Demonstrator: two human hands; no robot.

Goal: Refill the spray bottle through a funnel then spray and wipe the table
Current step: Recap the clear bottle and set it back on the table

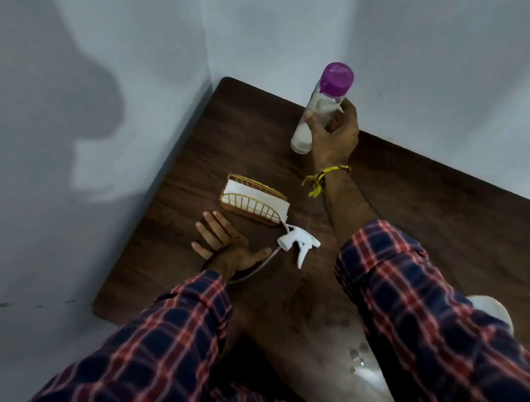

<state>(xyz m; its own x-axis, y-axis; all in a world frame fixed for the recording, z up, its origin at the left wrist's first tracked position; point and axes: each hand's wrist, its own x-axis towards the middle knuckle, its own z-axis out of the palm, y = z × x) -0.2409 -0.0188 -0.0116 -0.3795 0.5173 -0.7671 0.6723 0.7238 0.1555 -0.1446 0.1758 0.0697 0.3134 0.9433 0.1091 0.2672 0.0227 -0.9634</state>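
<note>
My right hand [334,135] is wrapped around a clear bottle with a purple cap [322,104], held tilted at the far side of the dark wooden table [449,218]. The white spray trigger head [295,242] lies loose on the table with its dip tube trailing toward me. My left hand [226,245] rests flat on the table beside the trigger head, fingers spread, holding nothing. Near the bottom a clear spray bottle or funnel [343,369] shows, partly hidden by my sleeves; I cannot tell which.
A gold wire holder with white napkins [254,200] stands just beyond my left hand. Walls close in the table's far corner and both far sides. A white rounded object [494,309] peeks out behind my right sleeve at the table's near right edge.
</note>
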